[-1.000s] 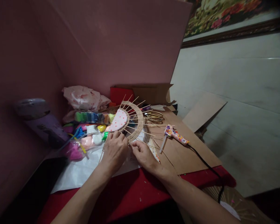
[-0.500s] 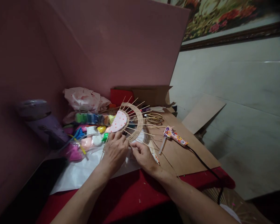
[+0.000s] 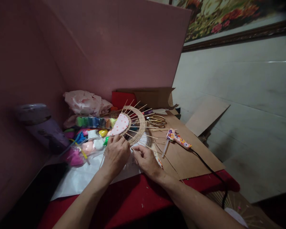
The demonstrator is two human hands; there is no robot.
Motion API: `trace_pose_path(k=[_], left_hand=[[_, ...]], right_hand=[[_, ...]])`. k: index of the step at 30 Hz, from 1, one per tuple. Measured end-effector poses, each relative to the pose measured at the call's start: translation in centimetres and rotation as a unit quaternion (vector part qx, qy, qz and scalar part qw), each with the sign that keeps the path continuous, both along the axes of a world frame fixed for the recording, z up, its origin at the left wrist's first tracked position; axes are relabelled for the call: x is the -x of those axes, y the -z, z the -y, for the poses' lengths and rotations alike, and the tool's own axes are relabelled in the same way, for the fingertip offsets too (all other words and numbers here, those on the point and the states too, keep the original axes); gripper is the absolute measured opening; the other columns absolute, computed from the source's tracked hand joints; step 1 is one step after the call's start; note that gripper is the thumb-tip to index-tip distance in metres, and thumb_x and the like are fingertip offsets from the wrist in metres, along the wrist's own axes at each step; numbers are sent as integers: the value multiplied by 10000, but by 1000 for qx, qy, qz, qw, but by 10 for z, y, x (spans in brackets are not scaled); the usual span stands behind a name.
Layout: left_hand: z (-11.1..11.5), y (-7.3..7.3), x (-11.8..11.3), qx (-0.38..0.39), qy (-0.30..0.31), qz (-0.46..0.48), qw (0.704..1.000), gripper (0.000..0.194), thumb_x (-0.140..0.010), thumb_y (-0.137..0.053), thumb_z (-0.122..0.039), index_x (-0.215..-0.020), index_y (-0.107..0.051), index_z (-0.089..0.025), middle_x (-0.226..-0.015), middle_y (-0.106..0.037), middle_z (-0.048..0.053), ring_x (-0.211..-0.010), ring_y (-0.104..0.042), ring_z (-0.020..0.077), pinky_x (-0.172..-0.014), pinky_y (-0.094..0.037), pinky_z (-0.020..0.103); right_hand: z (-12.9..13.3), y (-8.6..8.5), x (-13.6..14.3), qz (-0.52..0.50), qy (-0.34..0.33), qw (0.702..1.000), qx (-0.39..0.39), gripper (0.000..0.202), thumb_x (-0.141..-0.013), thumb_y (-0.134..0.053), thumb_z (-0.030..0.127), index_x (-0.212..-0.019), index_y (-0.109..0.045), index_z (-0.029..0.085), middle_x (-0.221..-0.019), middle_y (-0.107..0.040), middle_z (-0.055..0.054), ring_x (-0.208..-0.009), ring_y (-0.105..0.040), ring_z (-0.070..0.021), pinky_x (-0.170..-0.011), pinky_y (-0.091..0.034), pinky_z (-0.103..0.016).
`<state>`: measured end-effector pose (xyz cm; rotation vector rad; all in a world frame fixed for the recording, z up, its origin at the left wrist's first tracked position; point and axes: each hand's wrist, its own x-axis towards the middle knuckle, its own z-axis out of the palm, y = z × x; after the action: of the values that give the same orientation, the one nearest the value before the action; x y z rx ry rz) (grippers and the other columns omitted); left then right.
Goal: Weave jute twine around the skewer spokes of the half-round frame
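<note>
A half-round woven piece (image 3: 140,129) stands tilted above the table, with thin sticks fanning out past its twine band. At its centre is a half-disc covered in white cloth with pink dots (image 3: 120,124). My left hand (image 3: 117,152) is closed on the lower left part of this piece, fingers curled over its edge. Close beside it, my right hand (image 3: 145,159) pinches a strand of twine (image 3: 171,165) at the band's lower end. The strand trails down to the right over the cardboard. My fingers hide the spot where twine and band meet.
A flowered glue gun (image 3: 177,139) with a black cord lies on the brown cardboard (image 3: 195,165). Scissors (image 3: 157,121) rest behind the woven piece. To the left are bagged coloured clay packs (image 3: 92,122), a purple cup-like container (image 3: 45,127) and white sheeting (image 3: 73,178) over red cloth.
Both hands and the woven piece stay almost in place, with only a slight shift left in view. The grip of each hand looks the same.
</note>
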<state>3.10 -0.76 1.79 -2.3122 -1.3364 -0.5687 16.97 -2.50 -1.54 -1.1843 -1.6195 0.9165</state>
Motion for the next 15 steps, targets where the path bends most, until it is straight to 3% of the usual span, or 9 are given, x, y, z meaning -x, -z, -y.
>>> trace_pose_path(k=[5, 15], left_hand=[[-1, 0, 1, 46, -6, 41, 998, 147, -795, -511, -170, -688, -611, -184, -755, -632, 50, -840, -496, 237, -735, -322, 377], [-3, 1, 0, 76, -9, 82, 994, 132, -803, -527, -180, -702, -612, -180, -782, -642, 39, -846, -494, 231, -726, -326, 366]], right_hand=[[0, 1, -1, 15, 21, 999, -31, 215, -828, -461, 287, -822, -633, 159, -631, -567, -8, -570, -478, -122, -512, -351, -220], [2, -1, -2, 7, 35, 999, -27, 276, -837, -455, 284, -914, -661, 118, -508, -482, 29, -508, -453, -113, -501, -350, -215]])
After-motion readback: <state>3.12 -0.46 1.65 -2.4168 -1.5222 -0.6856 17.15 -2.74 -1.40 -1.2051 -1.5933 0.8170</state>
